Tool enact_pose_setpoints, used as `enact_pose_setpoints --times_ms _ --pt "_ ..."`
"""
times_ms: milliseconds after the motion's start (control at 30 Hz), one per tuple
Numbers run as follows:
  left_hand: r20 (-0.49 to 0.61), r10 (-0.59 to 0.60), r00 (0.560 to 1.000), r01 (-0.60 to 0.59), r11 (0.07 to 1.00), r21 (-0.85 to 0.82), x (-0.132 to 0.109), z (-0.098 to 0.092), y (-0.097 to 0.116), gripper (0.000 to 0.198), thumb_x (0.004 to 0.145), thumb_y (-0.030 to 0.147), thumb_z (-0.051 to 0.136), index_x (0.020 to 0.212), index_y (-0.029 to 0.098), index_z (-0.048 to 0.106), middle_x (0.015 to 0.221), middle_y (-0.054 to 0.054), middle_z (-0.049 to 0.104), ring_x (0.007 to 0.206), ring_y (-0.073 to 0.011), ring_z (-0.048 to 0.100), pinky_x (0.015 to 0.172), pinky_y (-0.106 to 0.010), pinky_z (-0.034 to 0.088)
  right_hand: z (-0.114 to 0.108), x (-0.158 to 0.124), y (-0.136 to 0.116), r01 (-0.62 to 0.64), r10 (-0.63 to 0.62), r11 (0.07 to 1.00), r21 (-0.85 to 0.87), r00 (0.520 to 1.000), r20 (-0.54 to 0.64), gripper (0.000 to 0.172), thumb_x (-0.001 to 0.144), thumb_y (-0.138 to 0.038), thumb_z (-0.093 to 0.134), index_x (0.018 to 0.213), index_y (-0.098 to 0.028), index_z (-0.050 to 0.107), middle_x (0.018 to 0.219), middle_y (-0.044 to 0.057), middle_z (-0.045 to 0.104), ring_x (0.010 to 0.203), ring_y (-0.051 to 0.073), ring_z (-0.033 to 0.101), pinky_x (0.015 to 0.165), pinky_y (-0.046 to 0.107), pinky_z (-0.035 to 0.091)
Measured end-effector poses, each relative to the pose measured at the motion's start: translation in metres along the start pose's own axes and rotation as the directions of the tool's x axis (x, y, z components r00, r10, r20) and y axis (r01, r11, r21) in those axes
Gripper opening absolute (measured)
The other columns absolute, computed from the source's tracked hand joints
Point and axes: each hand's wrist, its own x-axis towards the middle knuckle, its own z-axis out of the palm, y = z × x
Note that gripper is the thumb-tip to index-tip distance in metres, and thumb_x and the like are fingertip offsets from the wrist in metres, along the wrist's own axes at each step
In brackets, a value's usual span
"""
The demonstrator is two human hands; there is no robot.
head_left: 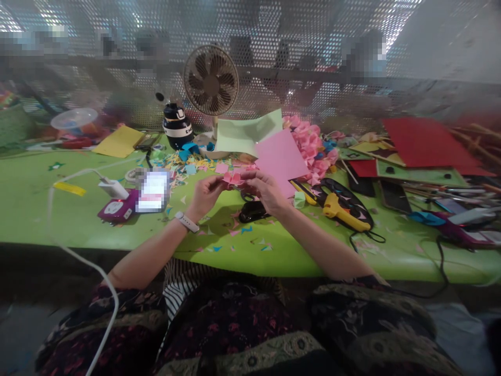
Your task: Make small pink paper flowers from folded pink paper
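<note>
Between my two hands, above the green table (219,258), is a small pink paper flower (234,179). The fingers of my left hand (206,196) pinch its left side, and a watch with a pale strap (187,222) is on that wrist. My right hand (267,189) grips the flower's right edge with thumb and fingers. Below my right hand lies a black tool (253,211), partly covered, its kind unclear. A pink paper sheet (279,156) lies just behind that hand, beside a heap of pink paper flowers (309,143).
A yellow glue gun (344,213) and a yellow-black cutter (303,192) lie to the right. At left are a lit phone (153,191), a purple power adapter (117,207) and a white cable (105,282). Behind stand a fan (211,81) and a black bottle (177,128). Paper scraps are scattered about.
</note>
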Motion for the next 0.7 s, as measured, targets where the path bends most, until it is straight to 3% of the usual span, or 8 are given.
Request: enact_pose_setpoints --times_ms 233,467,700 --pt "0.006 0.05 0.999 -0.05 0.998 0.04 0.0005 0.0005 -0.0018 0.032 0.078 0.044 0.074 0.087 0.013 0.073 0.081 -0.007 0.074 0.072 -0.0171 0.069 0.073 -0.033 0.06 -0.0006 0.0019 0.0035 0.003 -0.003 1.0 0.023 1.0 -0.001 0.019 0.073 -0.031 0.073 0.088 -0.021 0.069 0.083 -0.001 0.071 0.074 0.01 0.067 0.074 0.026 0.055" --pt "0.017 0.05 0.999 -0.052 0.995 0.083 0.0003 -0.0007 -0.0057 0.031 0.079 0.043 0.073 0.09 0.014 0.073 0.081 -0.007 0.074 0.073 -0.0168 0.069 0.074 -0.033 0.059 0.0007 0.0049 0.0047 0.007 -0.006 0.999 0.04 1.0 -0.004 0.027 0.074 -0.04 0.077 0.09 -0.021 0.067 0.085 -0.001 0.071 0.071 0.009 0.065 0.071 0.025 0.056" --pt "0.028 0.029 0.999 -0.029 0.999 0.024 -0.001 0.0018 -0.0085 0.03 0.081 0.041 0.071 0.092 0.013 0.072 0.084 -0.007 0.075 0.074 -0.0158 0.069 0.074 -0.032 0.059 0.0029 0.0013 0.0024 0.011 -0.011 0.999 0.035 1.0 0.001 0.023 0.077 -0.029 0.072 0.098 -0.02 0.065 0.089 -0.001 0.071 0.071 0.008 0.066 0.074 0.025 0.058"
